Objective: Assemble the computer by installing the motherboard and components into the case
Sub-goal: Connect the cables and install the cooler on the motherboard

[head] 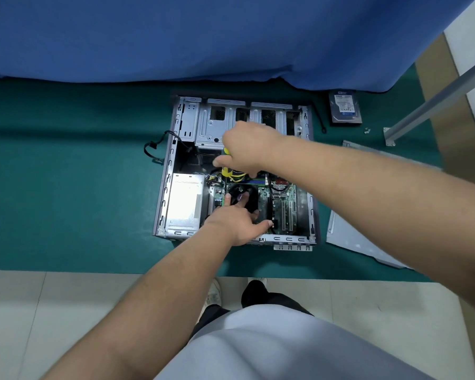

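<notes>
Computer case (pixel 236 171), opened and laid on its side, is seen on the green-covered table (pixel 66 187), with a blue cloth (pixel 203 37) draped behind it. A detached metal side panel (pixel 348 237) is laid to the right of the case. Inside the case, a silver power supply (pixel 184 201) is set at the left and the green motherboard (pixel 280 204) at the right. The right hand (pixel 244 149) is clamped around a yellow-handled screwdriver (pixel 226 171) held upright over the board, while the left hand (pixel 236 218) is rested with straight fingers on the black cooler fan (pixel 242 196). A hard drive (pixel 344 109) is placed beyond the case's far right corner, with small screws (pixel 367 130) just beside it.
</notes>
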Tool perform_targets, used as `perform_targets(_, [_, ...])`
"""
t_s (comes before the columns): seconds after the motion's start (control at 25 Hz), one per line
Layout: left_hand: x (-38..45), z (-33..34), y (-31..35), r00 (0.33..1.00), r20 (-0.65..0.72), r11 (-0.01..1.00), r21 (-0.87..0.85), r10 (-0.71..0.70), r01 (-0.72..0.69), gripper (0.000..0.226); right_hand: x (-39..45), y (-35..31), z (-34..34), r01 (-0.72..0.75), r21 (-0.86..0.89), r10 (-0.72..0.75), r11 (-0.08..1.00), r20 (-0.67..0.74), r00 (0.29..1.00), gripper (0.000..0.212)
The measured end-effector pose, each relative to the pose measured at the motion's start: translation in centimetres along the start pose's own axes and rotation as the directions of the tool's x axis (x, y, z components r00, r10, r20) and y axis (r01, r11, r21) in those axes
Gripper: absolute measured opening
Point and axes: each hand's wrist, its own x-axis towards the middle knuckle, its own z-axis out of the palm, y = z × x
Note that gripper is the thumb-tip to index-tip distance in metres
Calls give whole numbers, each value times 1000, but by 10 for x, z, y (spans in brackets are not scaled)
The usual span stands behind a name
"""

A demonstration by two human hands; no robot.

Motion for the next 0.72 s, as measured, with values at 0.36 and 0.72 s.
perform_targets(0.36, [0, 0, -1, 1000, -19, 1000, -23, 2, -3, 60, 4, 14, -17, 213, -26, -207, 977, 138, 969, 41])
perform_targets(0.72, [0, 0, -1, 1000, -9, 1000, -16, 6, -6, 62, 3, 2, 3, -51, -57, 52, 997, 11, 999, 70])
